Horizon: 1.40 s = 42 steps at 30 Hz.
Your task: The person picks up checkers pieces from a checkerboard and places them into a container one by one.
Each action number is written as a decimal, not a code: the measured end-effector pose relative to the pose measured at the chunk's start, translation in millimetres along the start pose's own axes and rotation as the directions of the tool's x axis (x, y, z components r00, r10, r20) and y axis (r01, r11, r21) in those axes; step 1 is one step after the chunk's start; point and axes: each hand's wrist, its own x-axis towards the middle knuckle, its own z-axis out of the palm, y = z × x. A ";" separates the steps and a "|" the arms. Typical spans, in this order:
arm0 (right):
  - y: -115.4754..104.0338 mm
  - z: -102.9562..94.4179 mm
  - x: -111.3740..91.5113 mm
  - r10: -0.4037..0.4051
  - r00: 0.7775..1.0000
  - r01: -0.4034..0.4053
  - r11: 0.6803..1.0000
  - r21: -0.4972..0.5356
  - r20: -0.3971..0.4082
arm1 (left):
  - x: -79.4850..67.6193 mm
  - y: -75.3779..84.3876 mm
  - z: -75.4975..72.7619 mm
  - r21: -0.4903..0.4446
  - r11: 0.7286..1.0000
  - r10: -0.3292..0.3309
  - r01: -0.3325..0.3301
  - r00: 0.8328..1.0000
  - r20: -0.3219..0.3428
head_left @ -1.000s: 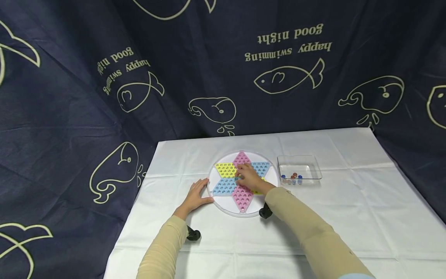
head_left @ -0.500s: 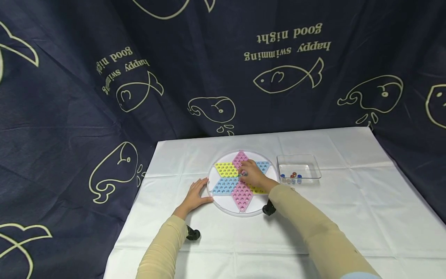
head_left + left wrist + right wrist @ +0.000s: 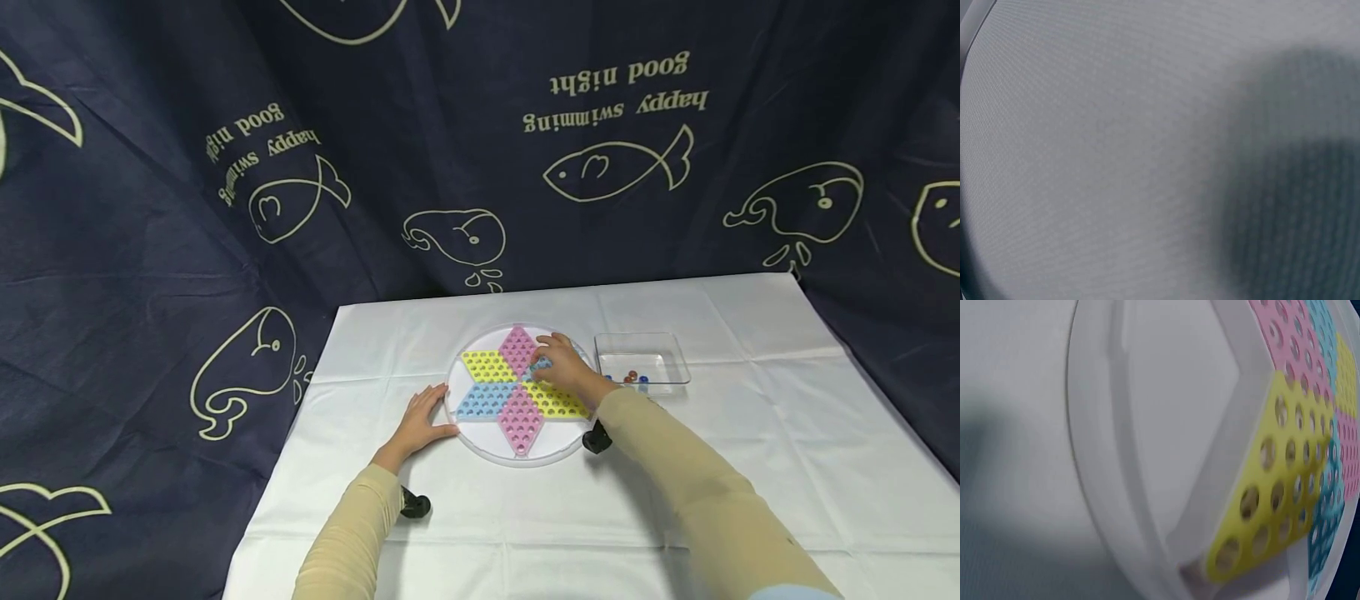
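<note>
A round white Chinese checkers board (image 3: 480, 442) with a pink, yellow and blue star of holes lies on the table. My left hand (image 3: 417, 423) rests flat at its left rim, fingers spread, fingertips and thumb at the edge. Over the board's upper right, my right hand (image 3: 564, 367) is bent down above the blue section (image 3: 538, 364), thumb and forefinger apart. Whether anything small sits between its fingers is too small to tell. The right wrist view shows the board's yellow section (image 3: 1272, 481), with no hand visible. Only pale cloth and a dark blur appear in the left wrist view.
A clear plastic box (image 3: 678, 367) stands right of the board, close to my right hand. Several blue and reddish marbles (image 3: 632, 376) lie in it, partly hidden by my wrist. White cloth (image 3: 480, 517) covers the table; a dark curtain (image 3: 450, 150) hangs behind.
My right hand has moved right across the board, from its middle to the upper-right blue section, uncovering the centre and the lower-right yellow section. My left hand has stayed at the left rim.
</note>
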 end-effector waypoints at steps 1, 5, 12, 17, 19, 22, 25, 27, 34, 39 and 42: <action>2.0 -2.0 -0.8 0.002 1.000 -0.002 1.000 0.001 0.000 | -0.1 -0.4 0.4 -0.010 1.000 0.001 -0.001 1.000 -0.001; 11.5 -9.3 -4.3 -0.008 1.000 0.007 1.000 -0.007 -0.024 | -2.0 -3.3 2.4 -0.072 0.996 0.049 -0.051 0.998 -0.036; 29.3 -21.2 -10.3 -0.025 0.998 0.024 0.999 -0.021 -0.060 | -2.1 -4.9 3.6 -0.053 0.996 0.074 -0.077 0.996 -0.046; 35.4 -33.7 -17.0 -0.029 0.995 0.027 0.999 -0.026 -0.091 | -0.6 3.0 -0.8 -0.004 1.000 -0.003 0.003 1.000 -0.005; 37.3 -38.5 -19.5 -0.020 0.995 0.017 0.999 -0.028 -0.100 | -0.1 3.9 -1.4 -0.002 1.000 -0.009 0.009 1.000 -0.006; 42.1 -44.3 -21.9 0.005 0.994 -0.010 0.999 -0.041 -0.108 | -0.1 3.7 -1.6 -0.001 1.000 -0.006 0.006 1.000 -0.009; 47.5 -50.1 -24.7 0.046 0.993 -0.051 0.998 -0.038 -0.106 | -0.6 3.5 -1.2 0.001 1.000 -0.007 0.007 1.000 -0.006; 51.6 -54.3 -26.9 0.066 0.992 -0.070 0.997 -0.036 -0.106 | -0.8 3.6 -1.2 -0.003 1.000 -0.007 0.007 1.000 -0.002; 66.6 -71.8 -41.6 0.077 0.988 -0.082 0.996 -0.034 -0.135 | 0.1 4.2 -1.5 0.003 1.000 -0.007 0.007 1.000 0.002; 74.8 -82.4 -51.4 0.089 0.987 -0.097 0.994 -0.049 -0.137 | 0.1 4.8 -1.2 0.003 1.000 -0.014 0.014 1.000 0.006; 75.7 -86.5 -56.2 0.092 0.986 -0.102 0.993 -0.064 -0.138 | 0.6 4.1 -0.1 0.008 1.000 -0.015 0.015 1.000 0.006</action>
